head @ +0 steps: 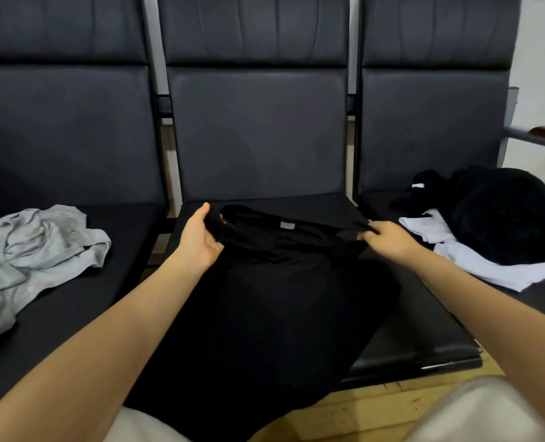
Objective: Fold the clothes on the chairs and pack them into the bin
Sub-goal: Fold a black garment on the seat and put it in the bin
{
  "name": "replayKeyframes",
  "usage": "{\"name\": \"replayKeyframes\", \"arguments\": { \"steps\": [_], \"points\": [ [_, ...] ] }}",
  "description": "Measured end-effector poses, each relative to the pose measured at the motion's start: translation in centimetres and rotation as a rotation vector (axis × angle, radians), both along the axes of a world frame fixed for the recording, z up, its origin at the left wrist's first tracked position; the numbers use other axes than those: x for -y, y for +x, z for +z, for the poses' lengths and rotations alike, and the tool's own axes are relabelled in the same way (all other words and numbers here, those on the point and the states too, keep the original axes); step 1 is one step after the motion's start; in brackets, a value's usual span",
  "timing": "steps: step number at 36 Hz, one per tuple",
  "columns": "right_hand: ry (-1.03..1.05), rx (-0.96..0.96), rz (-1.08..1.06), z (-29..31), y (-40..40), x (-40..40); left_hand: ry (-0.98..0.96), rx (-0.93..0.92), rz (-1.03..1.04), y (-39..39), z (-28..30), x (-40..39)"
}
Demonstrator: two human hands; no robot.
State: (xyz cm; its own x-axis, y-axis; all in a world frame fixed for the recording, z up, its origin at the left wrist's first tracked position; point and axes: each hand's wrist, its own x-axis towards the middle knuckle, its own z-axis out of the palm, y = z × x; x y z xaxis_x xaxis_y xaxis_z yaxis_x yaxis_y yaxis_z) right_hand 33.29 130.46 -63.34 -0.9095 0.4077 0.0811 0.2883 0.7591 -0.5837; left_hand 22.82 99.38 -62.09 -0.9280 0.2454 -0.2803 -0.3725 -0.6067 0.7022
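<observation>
Black shirt (284,282) lies spread on the middle chair seat (424,330), collar toward the backrest and its hem hanging over the front edge toward the person's lap. The left hand (201,239) grips the left shoulder, thumb on top and the fingers curled under the cloth; the right hand (389,239) pinches the right shoulder between closed fingers. It looks a thin, limp knit: light, soft, prone to sag and wrinkle, so the shoulder seams are probably the best hold for keeping it flat and square while folding. On the left seat a crumpled grey garment (38,250) lies well apart from the shirt. On the right seat a heap of black clothes (500,215) rests partly on a white garment (494,266), whose near edge comes close to the right wrist and could get dragged along. No bin shows in this view, so where to pack cannot be told.
</observation>
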Motion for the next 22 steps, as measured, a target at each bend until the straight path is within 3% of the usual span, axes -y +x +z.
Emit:
{"name": "replayKeyframes", "arguments": {
  "steps": [4,10,16,19,22],
  "points": [
    [-0.696,0.086,-0.056,0.2,0.5,0.0,-0.038,0.015,-0.027,-0.1,-0.3,0.4],
    [-1.362,-0.260,0.051,2.2,0.5,1.8,-0.015,0.029,-0.088,0.8,0.4,-0.2],
    [-1.500,-0.371,0.132,3.9,-0.5,2.6,0.012,-0.033,-0.124,1.4,1.9,-0.2],
    [-1.384,-0.406,-0.001,4.5,-1.2,2.8,0.024,-0.095,-0.103,1.6,3.4,0.0],
    [-1.284,-0.479,0.014,7.3,-1.5,3.8,0.021,-0.157,-0.059,1.6,6.2,0.5]
  ]
}}
